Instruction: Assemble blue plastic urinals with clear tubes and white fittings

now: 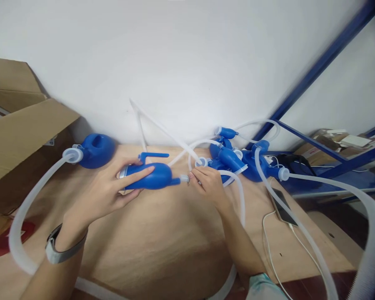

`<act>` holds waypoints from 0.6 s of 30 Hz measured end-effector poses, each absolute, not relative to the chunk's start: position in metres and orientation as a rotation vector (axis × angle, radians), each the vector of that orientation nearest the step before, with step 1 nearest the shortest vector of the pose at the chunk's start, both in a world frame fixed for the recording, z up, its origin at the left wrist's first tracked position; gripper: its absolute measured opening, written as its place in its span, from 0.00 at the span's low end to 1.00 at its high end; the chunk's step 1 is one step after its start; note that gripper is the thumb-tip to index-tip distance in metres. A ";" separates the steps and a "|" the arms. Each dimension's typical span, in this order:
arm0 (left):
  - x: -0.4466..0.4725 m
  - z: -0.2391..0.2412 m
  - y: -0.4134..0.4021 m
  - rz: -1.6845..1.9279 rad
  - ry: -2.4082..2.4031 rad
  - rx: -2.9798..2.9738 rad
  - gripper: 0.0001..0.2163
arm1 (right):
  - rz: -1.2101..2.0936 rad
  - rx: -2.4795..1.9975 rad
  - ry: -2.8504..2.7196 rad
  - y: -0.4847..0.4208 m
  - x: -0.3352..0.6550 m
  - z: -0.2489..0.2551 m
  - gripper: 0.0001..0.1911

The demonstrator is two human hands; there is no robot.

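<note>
A blue plastic bottle [158, 177] with a long thin handle [156, 155] lies sideways in the air above the table. My left hand [112, 183] wraps its wide end, thumb and fingers on both sides. From its narrow spout sticks a short translucent connector [184, 178] pointing right. At that connector's tip my right hand [208, 183] pinches a small wire clip [188, 182], partly hidden by the fingertips. Just behind the right hand lies a cluster of blue bottles [228, 156] with white hoses.
A rounded blue container [98, 151] with a white hose [18, 221] stands left, beside an open cardboard box [25, 137]. More hose [318, 179] arches on the right. A phone [284, 206] with cables lies on the wooden table [162, 250]. Blue shelving [318, 146] stands at right.
</note>
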State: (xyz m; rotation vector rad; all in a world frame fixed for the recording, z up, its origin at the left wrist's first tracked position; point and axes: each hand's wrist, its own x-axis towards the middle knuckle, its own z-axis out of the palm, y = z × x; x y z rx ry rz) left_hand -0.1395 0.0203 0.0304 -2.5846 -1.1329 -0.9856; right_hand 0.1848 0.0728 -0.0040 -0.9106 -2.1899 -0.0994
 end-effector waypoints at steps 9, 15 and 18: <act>-0.136 0.024 0.022 -0.938 -1.223 -2.826 0.22 | 0.188 -0.918 -2.304 0.066 0.176 -0.005 0.30; -0.137 0.018 0.029 -0.819 -1.261 -2.831 0.29 | 0.178 -0.942 -2.324 0.062 0.170 -0.006 0.32; -0.130 0.014 0.027 -0.729 -1.332 -2.761 0.30 | 0.312 -1.000 -2.347 0.058 0.168 -0.001 0.31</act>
